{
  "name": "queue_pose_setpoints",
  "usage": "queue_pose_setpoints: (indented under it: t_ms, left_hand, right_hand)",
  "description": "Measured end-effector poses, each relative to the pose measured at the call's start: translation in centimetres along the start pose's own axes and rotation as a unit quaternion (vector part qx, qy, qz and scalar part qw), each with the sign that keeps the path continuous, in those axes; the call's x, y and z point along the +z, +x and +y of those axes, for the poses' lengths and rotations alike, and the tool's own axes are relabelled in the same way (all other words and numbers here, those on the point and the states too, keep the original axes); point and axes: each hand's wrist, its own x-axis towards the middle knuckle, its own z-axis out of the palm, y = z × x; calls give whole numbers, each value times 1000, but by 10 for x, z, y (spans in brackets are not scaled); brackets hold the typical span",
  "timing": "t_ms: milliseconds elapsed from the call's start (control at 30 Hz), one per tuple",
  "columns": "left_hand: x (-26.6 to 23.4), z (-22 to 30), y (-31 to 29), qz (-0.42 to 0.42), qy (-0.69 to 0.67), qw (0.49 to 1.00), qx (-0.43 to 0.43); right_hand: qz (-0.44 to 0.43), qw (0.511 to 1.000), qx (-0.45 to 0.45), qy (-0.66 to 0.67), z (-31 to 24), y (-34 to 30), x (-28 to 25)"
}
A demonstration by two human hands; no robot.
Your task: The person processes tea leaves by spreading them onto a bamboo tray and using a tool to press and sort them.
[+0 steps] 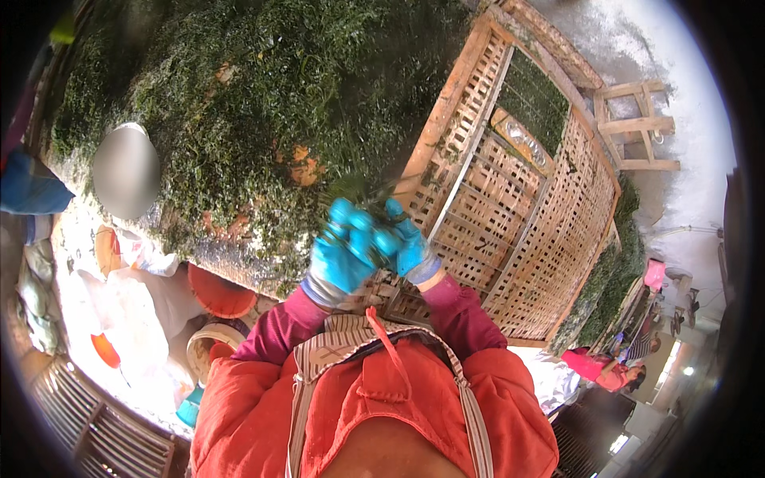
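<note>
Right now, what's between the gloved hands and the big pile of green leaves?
Nothing else, in the head view. The left hand and right hand, both in blue gloves, clutch a bunch of green leaves right at the edge of the leaf pile.

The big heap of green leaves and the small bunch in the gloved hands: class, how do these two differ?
The heap of green leaves is broad and spreads over a large surface; the small bunch is only a tuft. The heap lies loose and untouched, while the bunch is gripped between the left hand and right hand, both in blue gloves, sticking up above the fingers. Both look like the same dark green, stringy plant matter.
</note>
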Motion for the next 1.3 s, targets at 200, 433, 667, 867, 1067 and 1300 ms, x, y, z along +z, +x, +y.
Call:
queue_pose_setpoints:
  t_ms: [200, 433, 667, 867, 1067, 1300]
  left_hand:
    - [-4, -41, -56, 107, 252, 959, -80]
    - [4, -24, -1, 140, 238, 946, -172]
    - [-31, -83, 62, 120, 299, 924, -206]
    - [15, -120, 162, 79, 496, 851, -153]
    - [43, -93, 281, 96, 615, 777, -94]
    - [-5, 18, 314, 227, 887, 400, 48]
  right_hand:
    - [33, 986, 38, -158, -41, -32, 62]
    - [81, 947, 97, -296, -47, -109, 96]
    - [159, 944, 10, -290, -69, -176, 33]
    - [135, 936, -93, -312, -156, -186, -9]
    - [154, 783, -141, -586, -276, -130, 8]
    - [242, 388, -22, -889, -339, -98, -11]
